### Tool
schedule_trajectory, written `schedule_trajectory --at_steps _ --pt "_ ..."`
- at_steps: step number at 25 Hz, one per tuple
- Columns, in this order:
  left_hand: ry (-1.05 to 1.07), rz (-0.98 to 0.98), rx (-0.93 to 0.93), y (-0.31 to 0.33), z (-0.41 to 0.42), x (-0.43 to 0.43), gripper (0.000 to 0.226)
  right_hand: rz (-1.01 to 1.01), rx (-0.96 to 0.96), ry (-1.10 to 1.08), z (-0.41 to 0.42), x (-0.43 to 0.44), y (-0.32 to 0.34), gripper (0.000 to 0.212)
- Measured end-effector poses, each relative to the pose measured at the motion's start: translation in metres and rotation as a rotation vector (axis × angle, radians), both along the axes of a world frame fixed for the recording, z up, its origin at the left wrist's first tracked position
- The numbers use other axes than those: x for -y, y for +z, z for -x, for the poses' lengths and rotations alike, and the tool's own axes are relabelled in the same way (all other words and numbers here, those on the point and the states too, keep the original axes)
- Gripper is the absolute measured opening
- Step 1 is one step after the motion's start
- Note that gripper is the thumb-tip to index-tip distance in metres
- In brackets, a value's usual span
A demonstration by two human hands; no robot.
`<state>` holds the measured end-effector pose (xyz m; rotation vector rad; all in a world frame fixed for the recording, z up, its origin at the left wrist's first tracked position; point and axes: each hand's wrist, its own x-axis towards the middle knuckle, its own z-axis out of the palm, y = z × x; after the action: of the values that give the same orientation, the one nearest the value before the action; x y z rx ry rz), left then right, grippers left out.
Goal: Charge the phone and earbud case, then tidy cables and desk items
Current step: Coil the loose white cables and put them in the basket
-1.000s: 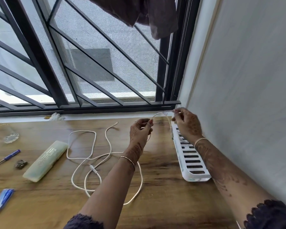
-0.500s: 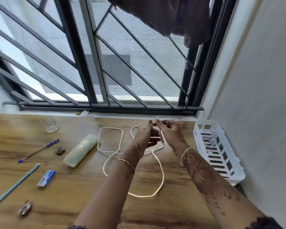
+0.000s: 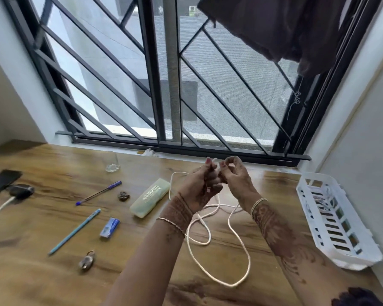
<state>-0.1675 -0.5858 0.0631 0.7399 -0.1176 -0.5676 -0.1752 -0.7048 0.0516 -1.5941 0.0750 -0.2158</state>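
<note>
A long white cable point(image 3: 241, 244) lies in loops on the wooden desk point(image 3: 42, 283) and rises into both hands. My left hand point(image 3: 199, 186) grips gathered turns of it, fingers curled. My right hand point(image 3: 234, 175) pinches the cable's end close beside the left, above the desk near the window sill. At the far left a black phone point(image 3: 0, 181) lies flat, and a dark earbud case point(image 3: 21, 191) has a white cable point(image 3: 0, 209) running from it.
A white slotted basket point(image 3: 332, 219) with a cable inside sits against the right wall. On the desk lie a green case point(image 3: 149, 200), two pens point(image 3: 98, 193) point(image 3: 74, 231), a blue packet point(image 3: 110, 227), a small padlock point(image 3: 86, 260), a dark clip point(image 3: 123, 196) and a glass point(image 3: 112, 162).
My hands came away from the basket toward the desk's middle and closed together on the cable. The view swung left, bringing the phone and earbud case in.
</note>
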Motion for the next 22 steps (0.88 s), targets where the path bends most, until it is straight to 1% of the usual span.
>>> schedule_trajectory --at_steps 2,5,7,9,11,13,14,18,20,22 --pt "0.071 0.073 0.029 0.010 -0.009 -0.006 0.029 0.131 -0.035 0.041 0.003 -0.009 -0.002 0.005" --pt "0.191 0.014 0.106 0.018 -0.021 -0.015 0.026 0.339 -0.104 0.151 0.013 -0.023 0.006 0.019" --pt "0.242 -0.096 0.131 0.012 -0.029 -0.022 0.025 0.466 -0.209 0.283 0.019 -0.023 0.022 0.023" --pt "0.263 -0.254 0.203 0.003 -0.036 -0.031 0.023 0.584 -0.283 0.403 0.026 -0.021 0.039 0.025" --pt "0.241 -0.465 0.328 -0.004 -0.036 -0.037 0.025 0.624 -0.259 0.428 0.029 -0.020 0.049 0.027" --pt "0.156 -0.605 0.420 -0.003 -0.029 -0.038 0.029 0.604 -0.181 0.372 0.028 -0.020 0.057 0.029" --pt "0.093 -0.613 0.424 0.000 -0.023 -0.039 0.031 0.574 -0.148 0.333 0.026 -0.020 0.060 0.030" --pt "-0.123 -0.487 0.344 0.009 -0.008 -0.046 0.038 0.410 -0.080 0.210 0.018 -0.016 0.071 0.029" --pt "-0.181 -0.402 0.311 0.013 -0.005 -0.051 0.039 0.303 -0.051 0.157 0.013 -0.016 0.068 0.027" --pt "-0.204 -0.307 0.270 0.016 -0.001 -0.051 0.042 0.149 -0.035 0.106 0.010 -0.017 0.059 0.026"
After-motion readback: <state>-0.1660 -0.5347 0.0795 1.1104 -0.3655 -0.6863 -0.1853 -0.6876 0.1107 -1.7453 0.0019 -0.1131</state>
